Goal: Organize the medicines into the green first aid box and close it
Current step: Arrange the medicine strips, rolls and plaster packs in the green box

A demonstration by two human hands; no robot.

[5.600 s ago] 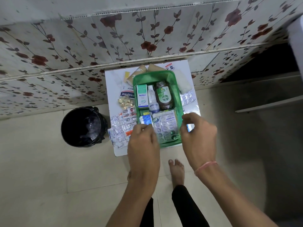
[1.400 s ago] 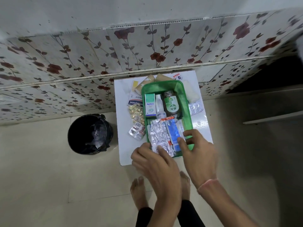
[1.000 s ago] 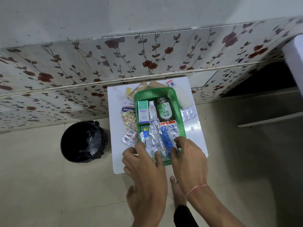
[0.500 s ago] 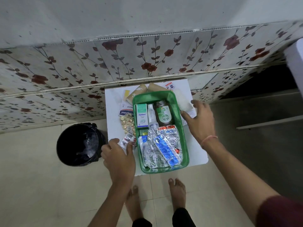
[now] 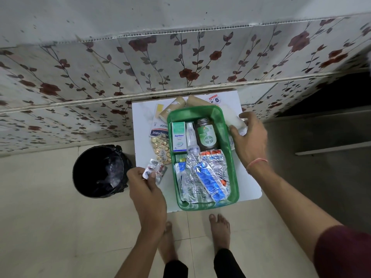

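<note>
Foil strips (image 5: 154, 171) now pinched by left hand (image 5: 147, 190); right hand (image 5: 249, 138) — seemingly — grips gauze (image 5: 232, 118).

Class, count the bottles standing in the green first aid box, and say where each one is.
2. A white dropper bottle stands beside the Optibex carton; a brown Dettol bottle is on its right. Blister strips in front could hide more.

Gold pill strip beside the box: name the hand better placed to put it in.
Left. The gold pill strip lies left of the green box, just beyond the left hand; the right hand is across the box.
</note>
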